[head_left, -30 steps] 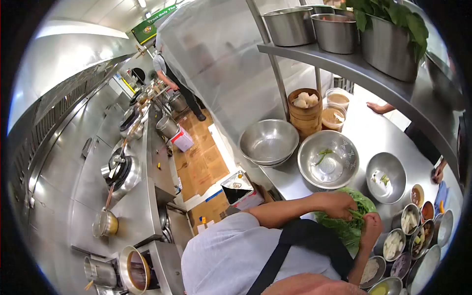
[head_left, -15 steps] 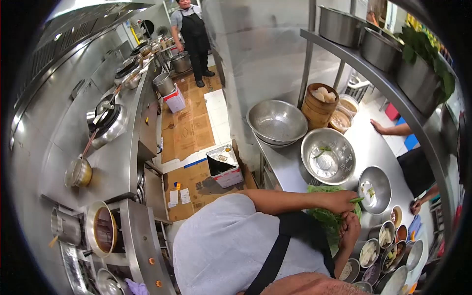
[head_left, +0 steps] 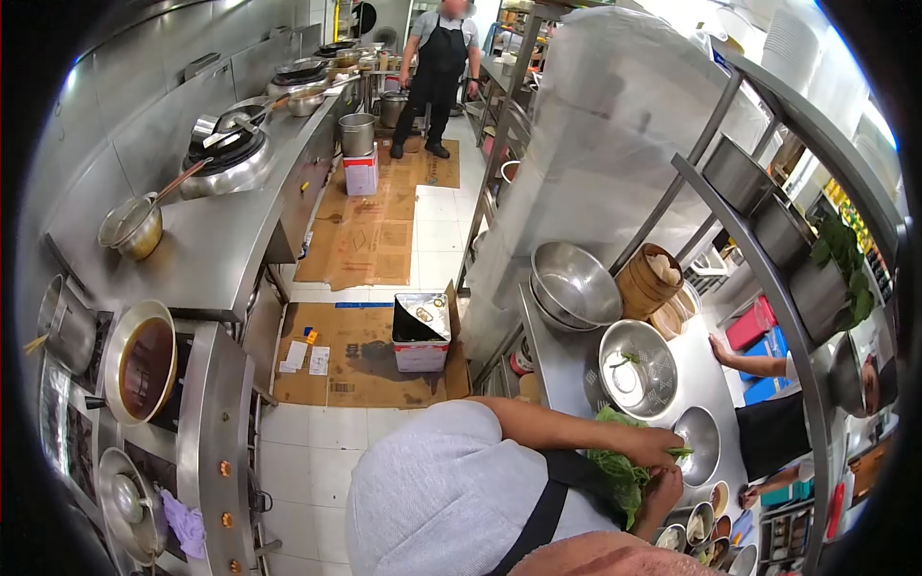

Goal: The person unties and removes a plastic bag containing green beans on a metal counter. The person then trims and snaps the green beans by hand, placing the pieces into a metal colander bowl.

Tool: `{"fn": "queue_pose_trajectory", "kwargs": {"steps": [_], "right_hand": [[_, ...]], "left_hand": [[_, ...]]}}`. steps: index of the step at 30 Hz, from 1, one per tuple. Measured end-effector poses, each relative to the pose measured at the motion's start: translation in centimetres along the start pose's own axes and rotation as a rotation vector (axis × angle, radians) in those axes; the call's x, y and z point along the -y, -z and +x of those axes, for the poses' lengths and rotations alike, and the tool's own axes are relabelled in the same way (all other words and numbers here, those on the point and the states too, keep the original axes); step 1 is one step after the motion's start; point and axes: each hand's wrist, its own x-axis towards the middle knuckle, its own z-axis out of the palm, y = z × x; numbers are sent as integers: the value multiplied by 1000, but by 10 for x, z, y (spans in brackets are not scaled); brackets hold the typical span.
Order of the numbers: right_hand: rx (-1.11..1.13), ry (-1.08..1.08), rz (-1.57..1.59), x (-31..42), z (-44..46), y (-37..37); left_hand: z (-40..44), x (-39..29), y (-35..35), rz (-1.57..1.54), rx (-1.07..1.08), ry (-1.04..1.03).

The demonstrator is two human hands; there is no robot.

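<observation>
My left hand (head_left: 655, 446) is closed around a green vegetable stalk (head_left: 680, 451), whose tip sticks out toward a steel bowl (head_left: 699, 444). Just below it is my right hand (head_left: 661, 492), its fingers bent in close to the left. What the right fingers grip is too small to make out. Leafy greens (head_left: 619, 472) lie under my forearms, partly covered by them. Beyond the bowl stands a perforated steel colander (head_left: 658, 370) with a few green pieces (head_left: 627, 359) inside.
Small containers of ingredients (head_left: 698, 528) crowd the counter's near end. A bamboo steamer (head_left: 645, 283) and stacked bowls (head_left: 574, 285) stand farther back. An overhead shelf (head_left: 744, 259) holds pots. One person (head_left: 442, 58) stands in the aisle; another's arm (head_left: 754, 363) reaches the counter opposite.
My view has swung, so the aisle and stove show more fully. Both hands stay together beside the bowl. The person in the aisle appears in a changed stance.
</observation>
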Motion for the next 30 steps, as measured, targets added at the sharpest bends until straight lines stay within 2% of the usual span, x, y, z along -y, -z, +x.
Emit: {"fn": "queue_pose_trajectory", "kwargs": {"steps": [1,2,3,4,7,8,9,10,12,13,14,15,17,20,23,24,27,30], "right_hand": [[-33,-27,106,-1,2,-1],[-73,-60,214,-5,6,-2],[-131,-106,320,-13,5,3],[-26,-142,481,-15,10,12],[57,-82,728,-14,-3,25],[-180,-238,869,9,-16,16],[-275,-299,817,26,-21,12],[-56,-230,905,23,-19,23],[15,-221,897,26,-22,32],[31,-222,904,27,-21,34],[16,-221,917,24,-22,36],[4,-216,927,20,-23,38],[-44,-207,904,21,-26,41],[-86,-195,830,16,-27,43],[-127,-207,781,11,-26,43],[-127,-213,775,8,-25,45],[-158,-238,791,3,-26,46],[-181,-253,805,-2,-30,46]], "left_hand": [[-5,-9,-1,-2,13,-13],[6,20,-6,87,-48,-112],[10,30,-7,151,-58,-123],[12,33,-1,269,-71,-139],[22,49,12,614,-79,-141],[26,41,32,620,-102,-133],[25,12,57,554,-153,-86],[31,-9,77,496,-205,-35],[52,-26,108,496,-324,80],[57,-29,115,447,-333,-37],[64,-28,120,459,-343,-1],[69,-15,124,515,-338,-17],[75,12,138,950,-186,221],[68,48,127,934,-235,-89],[60,17,76,567,-30,173],[60,20,66,472,-11,205],[68,49,68,464,-59,193],[71,59,95,428,-225,149]]}}
